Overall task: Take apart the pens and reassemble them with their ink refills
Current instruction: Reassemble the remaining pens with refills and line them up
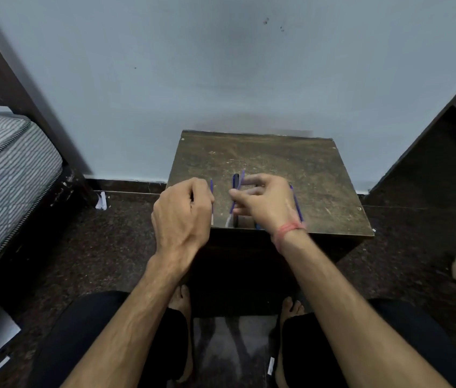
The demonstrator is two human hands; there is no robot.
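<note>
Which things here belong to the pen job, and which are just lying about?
Job:
- thin blue pen parts on the scratched brown wooden table
- left hand
- right hand

Lying about:
- striped grey mattress
- white paper scrap on the floor

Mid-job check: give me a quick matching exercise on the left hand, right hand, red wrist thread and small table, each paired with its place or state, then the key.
Things:
1. left hand
2. right hand
3. red wrist thread
4. small table

Places or states:
A. against the pale wall
B. curled beside a thin blue pen part
C. tied round the right wrist
D. fingers spread over the blue pens

Pairs: 1-B, 2-D, 3-C, 4-A
</note>
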